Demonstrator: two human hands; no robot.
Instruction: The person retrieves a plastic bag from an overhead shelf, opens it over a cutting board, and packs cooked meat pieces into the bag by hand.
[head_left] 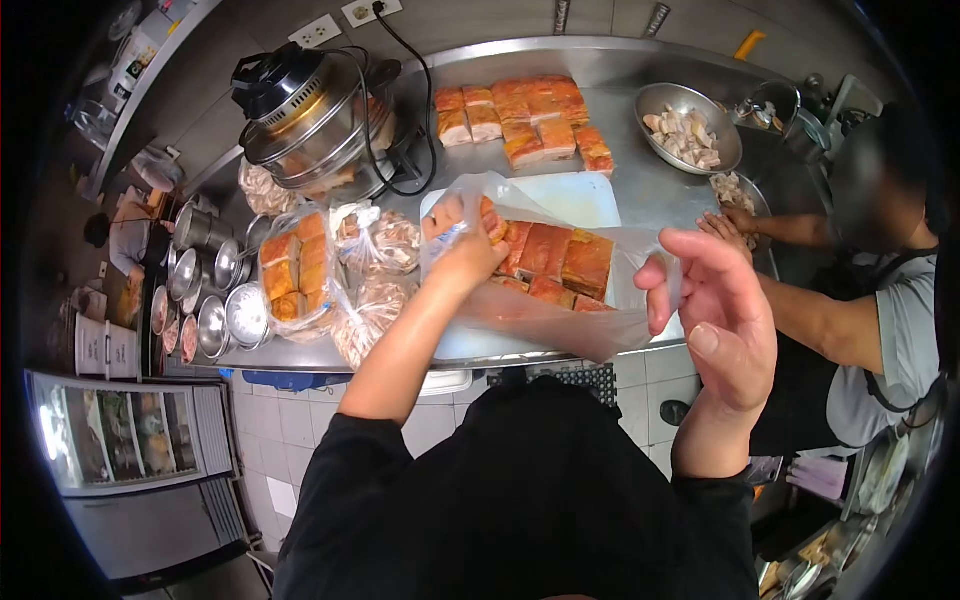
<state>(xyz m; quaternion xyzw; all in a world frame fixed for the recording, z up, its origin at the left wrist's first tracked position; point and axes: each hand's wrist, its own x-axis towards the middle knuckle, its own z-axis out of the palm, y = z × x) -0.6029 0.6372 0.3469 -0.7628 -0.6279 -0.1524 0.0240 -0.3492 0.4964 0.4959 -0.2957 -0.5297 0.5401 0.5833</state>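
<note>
A clear plastic bag (625, 335) lies over the white cutting board (580, 195) in front of me, with several pieces of browned, crisp-skinned pork (548, 252) in it. My left hand (465, 245) is at the bag's left end, its fingers curled round the gathered plastic and against a piece of pork. Over at the right end, my right hand (720, 315) is raised above the counter, its fingers bent and the bag's edge caught at them. Behind the board, more cut pork slabs (525, 115) sit in rows on the steel counter.
Left of the board are a filled bag of pork (298, 265), knotted bags of pale pieces (375, 240) and a glass-bowl countertop oven (320, 125) with a black cord. A steel bowl of chopped meat (690, 128) stands back right. A co-worker's hands (735, 225) are close on the right.
</note>
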